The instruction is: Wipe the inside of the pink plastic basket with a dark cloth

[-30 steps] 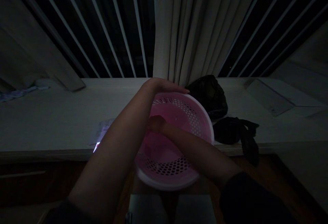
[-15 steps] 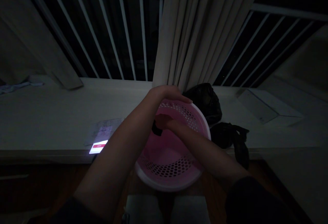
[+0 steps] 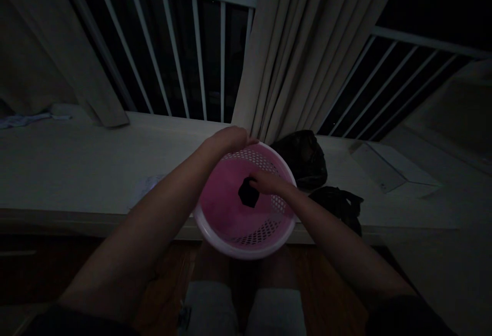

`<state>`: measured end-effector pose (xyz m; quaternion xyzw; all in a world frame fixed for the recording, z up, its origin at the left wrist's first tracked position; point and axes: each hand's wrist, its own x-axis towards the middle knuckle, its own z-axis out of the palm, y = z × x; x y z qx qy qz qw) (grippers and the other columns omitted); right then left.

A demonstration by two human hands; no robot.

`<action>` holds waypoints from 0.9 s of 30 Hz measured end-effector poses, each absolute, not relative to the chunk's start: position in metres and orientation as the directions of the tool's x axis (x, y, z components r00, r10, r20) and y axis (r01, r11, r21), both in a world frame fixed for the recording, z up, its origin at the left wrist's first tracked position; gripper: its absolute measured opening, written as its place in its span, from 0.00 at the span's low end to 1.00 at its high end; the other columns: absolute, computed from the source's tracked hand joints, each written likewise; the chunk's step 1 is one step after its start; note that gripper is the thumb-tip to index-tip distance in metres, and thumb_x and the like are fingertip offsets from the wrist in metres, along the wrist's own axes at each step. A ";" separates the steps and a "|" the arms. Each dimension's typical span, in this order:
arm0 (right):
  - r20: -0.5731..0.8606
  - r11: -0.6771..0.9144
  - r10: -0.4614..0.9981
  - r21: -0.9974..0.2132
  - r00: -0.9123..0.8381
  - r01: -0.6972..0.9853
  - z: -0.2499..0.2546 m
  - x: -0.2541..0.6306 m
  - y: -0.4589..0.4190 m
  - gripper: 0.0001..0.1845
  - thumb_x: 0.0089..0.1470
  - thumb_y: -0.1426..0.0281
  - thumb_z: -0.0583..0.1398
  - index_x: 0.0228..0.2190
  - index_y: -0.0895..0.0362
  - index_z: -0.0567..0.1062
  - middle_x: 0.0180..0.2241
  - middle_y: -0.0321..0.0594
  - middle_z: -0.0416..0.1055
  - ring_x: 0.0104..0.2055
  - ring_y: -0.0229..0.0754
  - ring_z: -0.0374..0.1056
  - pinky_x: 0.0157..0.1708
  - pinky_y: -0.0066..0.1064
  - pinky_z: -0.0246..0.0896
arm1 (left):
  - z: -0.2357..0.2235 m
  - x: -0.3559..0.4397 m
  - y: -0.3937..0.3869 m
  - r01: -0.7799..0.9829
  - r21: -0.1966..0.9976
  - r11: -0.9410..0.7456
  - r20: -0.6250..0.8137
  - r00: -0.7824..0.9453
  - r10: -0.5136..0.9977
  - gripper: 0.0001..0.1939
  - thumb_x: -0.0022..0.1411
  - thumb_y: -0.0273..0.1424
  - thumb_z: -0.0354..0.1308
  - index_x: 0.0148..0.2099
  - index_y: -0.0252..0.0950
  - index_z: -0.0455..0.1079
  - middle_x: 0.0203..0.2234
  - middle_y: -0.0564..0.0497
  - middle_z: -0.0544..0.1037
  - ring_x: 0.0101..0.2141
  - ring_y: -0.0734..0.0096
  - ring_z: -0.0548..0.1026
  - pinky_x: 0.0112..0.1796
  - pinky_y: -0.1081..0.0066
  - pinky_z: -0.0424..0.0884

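Observation:
A round pink perforated basket [image 3: 226, 233] rests at the edge of a pale ledge in front of me. My left hand [image 3: 226, 139] curls over the basket's far rim and grips it. Inside the basket, my right hand [image 3: 267, 182] pinches a small dark object [image 3: 248, 194] that I cannot make out in the dim light. The basket's floor below the hand is bare pink.
Two dark crumpled bags, one [image 3: 303, 156] above the other [image 3: 338, 203], lie on the ledge [image 3: 77, 162] right of the basket. Papers [image 3: 148, 187] lie to its left. A pale curtain [image 3: 300, 49] hangs before a white window grille [image 3: 172, 54]. A flat pale board [image 3: 388, 167] sits far right.
The right hand has lifted from the basket's bottom with a small dark object pinched in its fingers. The view has drawn back and the glowing phone screen on the ledge is gone.

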<state>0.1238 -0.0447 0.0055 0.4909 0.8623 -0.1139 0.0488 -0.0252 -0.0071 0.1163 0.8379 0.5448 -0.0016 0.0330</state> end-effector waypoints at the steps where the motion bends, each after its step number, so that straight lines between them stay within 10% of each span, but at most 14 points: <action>1: -0.180 0.496 0.832 -0.178 -0.524 0.850 0.007 0.126 -0.048 0.18 0.57 0.73 0.51 0.48 0.59 0.71 0.46 0.43 0.70 0.46 0.39 0.67 0.45 0.26 0.59 | 0.115 -0.034 -0.009 0.923 0.065 -0.380 -0.046 0.383 0.923 0.36 0.63 0.53 0.38 0.47 0.27 0.73 0.41 0.34 0.77 0.43 0.51 0.74 0.40 0.67 0.65; 27: 0.017 0.455 0.821 -0.622 -0.570 0.637 0.015 0.153 -0.172 0.13 0.48 0.78 0.52 0.37 0.60 0.70 0.36 0.40 0.68 0.37 0.36 0.63 0.36 0.27 0.55 | 0.052 -0.074 -0.121 0.832 0.488 -0.265 0.056 0.273 0.960 0.19 0.59 0.47 0.50 0.39 0.36 0.66 0.33 0.44 0.75 0.33 0.60 0.72 0.30 0.68 0.61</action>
